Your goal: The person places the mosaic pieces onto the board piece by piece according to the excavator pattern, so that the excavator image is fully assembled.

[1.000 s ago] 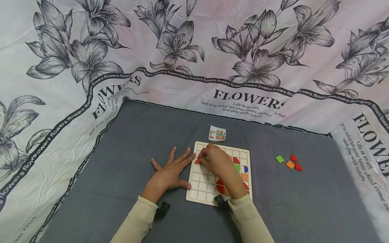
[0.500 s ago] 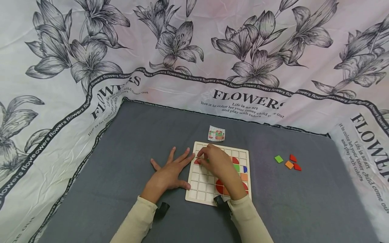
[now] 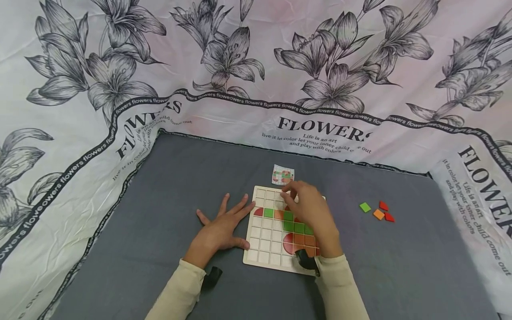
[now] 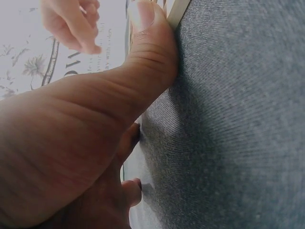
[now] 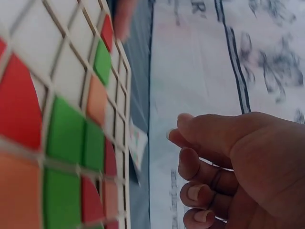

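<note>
A pale wooden grid board (image 3: 264, 244) lies on the grey cloth, with red, green and orange pieces in several of its cells. My left hand (image 3: 222, 229) rests spread at the board's left side, its thumb and a fingertip touching the edge. Above the upper right part of the board hovers my right hand (image 3: 310, 206), its fingers loosely bent and nothing between them in the right wrist view. Left of it, a green square (image 3: 268, 213) sits in a cell beside a red curved piece (image 3: 258, 212). The right hand and forearm hide the board's right side.
A small printed pattern card (image 3: 282, 174) lies just behind the board. Loose pieces lie to the right: a green square (image 3: 365, 207), an orange square (image 3: 378, 214) and two red pieces (image 3: 389, 217). A flower-printed sheet (image 3: 320, 120) borders the cloth behind.
My right hand has let go at the board's left part and moved up and right, uncovering the green square in its cell. The left hand stays in place.
</note>
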`<act>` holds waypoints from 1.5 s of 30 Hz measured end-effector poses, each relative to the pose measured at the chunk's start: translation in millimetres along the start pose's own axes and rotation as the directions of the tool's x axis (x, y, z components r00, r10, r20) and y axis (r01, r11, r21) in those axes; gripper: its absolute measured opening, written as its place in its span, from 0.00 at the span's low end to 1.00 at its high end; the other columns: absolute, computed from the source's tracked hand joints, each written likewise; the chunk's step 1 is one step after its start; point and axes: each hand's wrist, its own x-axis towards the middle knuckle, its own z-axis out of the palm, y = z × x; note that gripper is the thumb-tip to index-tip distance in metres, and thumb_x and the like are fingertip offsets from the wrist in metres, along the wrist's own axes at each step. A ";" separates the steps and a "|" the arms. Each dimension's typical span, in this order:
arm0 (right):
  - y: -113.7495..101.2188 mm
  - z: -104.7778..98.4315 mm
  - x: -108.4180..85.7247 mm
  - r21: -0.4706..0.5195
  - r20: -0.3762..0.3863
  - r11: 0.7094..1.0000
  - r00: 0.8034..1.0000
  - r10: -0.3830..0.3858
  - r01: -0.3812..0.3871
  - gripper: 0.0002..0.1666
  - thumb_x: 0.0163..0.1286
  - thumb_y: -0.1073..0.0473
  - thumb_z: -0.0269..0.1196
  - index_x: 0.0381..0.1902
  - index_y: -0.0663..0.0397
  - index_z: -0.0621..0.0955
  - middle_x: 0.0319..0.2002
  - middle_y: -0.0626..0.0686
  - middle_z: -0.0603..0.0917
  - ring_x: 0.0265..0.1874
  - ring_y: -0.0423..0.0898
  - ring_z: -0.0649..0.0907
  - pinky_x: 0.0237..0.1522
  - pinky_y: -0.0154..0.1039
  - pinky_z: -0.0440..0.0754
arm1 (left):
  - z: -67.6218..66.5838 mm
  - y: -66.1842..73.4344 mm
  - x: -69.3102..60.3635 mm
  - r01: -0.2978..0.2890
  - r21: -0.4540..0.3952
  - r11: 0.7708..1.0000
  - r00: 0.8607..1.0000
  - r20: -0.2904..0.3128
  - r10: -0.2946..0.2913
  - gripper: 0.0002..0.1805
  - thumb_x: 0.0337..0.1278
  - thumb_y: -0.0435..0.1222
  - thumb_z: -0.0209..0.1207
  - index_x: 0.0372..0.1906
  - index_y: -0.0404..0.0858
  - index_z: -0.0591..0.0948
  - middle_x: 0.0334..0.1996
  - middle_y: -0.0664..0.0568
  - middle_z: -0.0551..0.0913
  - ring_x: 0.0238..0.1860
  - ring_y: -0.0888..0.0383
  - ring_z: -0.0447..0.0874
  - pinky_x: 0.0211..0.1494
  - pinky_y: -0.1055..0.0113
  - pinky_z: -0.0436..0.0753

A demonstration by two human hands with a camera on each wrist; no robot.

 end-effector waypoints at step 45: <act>150.4 -70.7 -61.0 -0.094 -0.125 0.850 0.853 0.506 -0.518 0.25 0.76 0.51 0.66 0.61 0.64 0.83 0.56 0.68 0.84 0.51 0.68 0.83 0.44 0.64 0.81 | 1.2 0.6 -0.8 -0.011 -0.004 1.000 1.000 -0.013 0.011 0.63 0.42 0.53 0.81 0.86 0.60 0.58 0.86 0.60 0.50 0.86 0.40 0.29 0.59 0.09 0.24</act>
